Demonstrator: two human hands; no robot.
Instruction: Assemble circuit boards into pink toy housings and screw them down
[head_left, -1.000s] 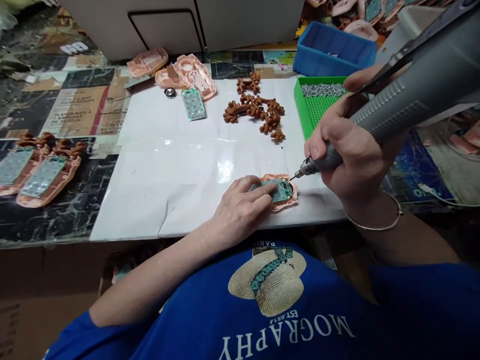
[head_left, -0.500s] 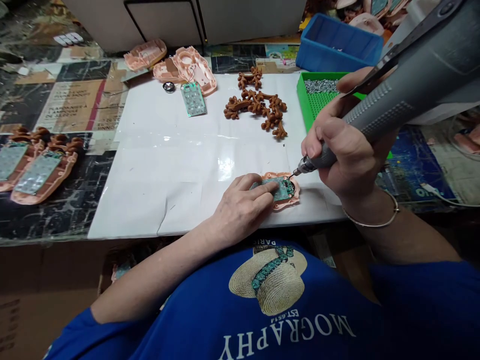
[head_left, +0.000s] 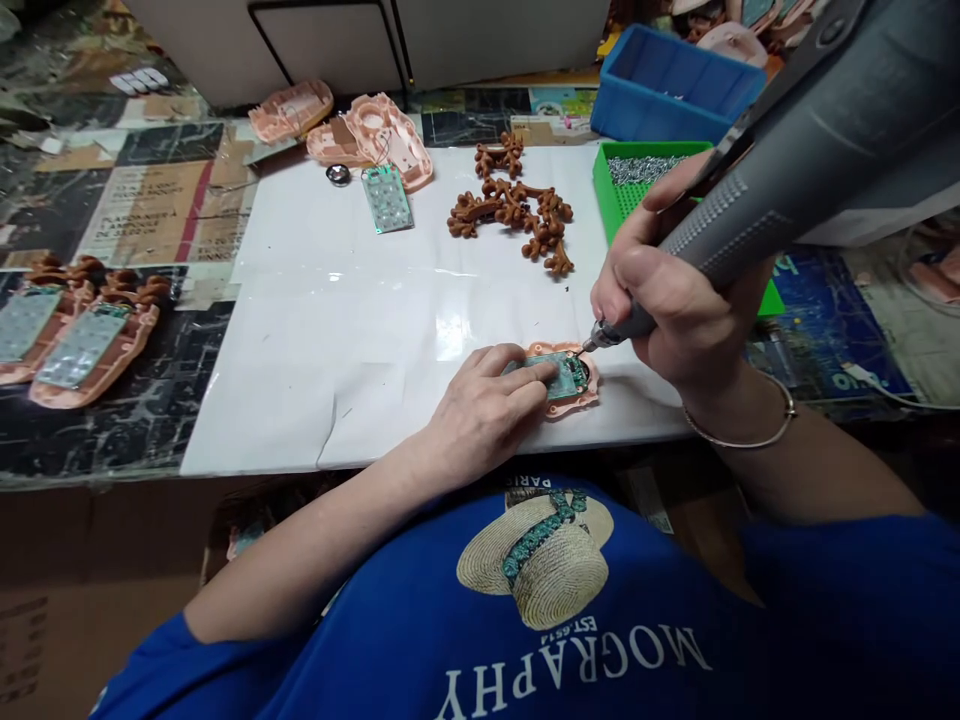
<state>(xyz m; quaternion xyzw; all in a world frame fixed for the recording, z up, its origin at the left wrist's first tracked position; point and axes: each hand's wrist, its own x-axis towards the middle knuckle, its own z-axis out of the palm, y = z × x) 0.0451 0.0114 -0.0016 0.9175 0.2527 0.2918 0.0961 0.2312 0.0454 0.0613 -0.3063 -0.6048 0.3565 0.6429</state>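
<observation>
My right hand (head_left: pixel 675 290) is wrapped round a grey electric screwdriver (head_left: pixel 757 210), tilted down to the left. Its bit meets the upper right corner of a green circuit board (head_left: pixel 562 378), which lies in a pink plastic shell (head_left: pixel 589 402) near the front edge of the white work sheet. My left hand (head_left: pixel 495 410) holds the shell and board down, its fingers bent over the left part and a fingertip pressing on the board. That hand hides the shell's left end. Whether a screw sits under the bit is too small to tell.
Brown branched plastic parts (head_left: pixel 517 205) lie mid-sheet. Behind my right hand stand a green basket (head_left: pixel 611 205) of screws and a blue bin (head_left: pixel 637 110). Another circuit board (head_left: pixel 387 200) rests by pink shells (head_left: pixel 390 140); fitted shells (head_left: pixel 94 350) lie at left.
My right hand and the screwdriver have shifted slightly left and down, the bit staying at the same board corner. My left hand keeps its place on the shell.
</observation>
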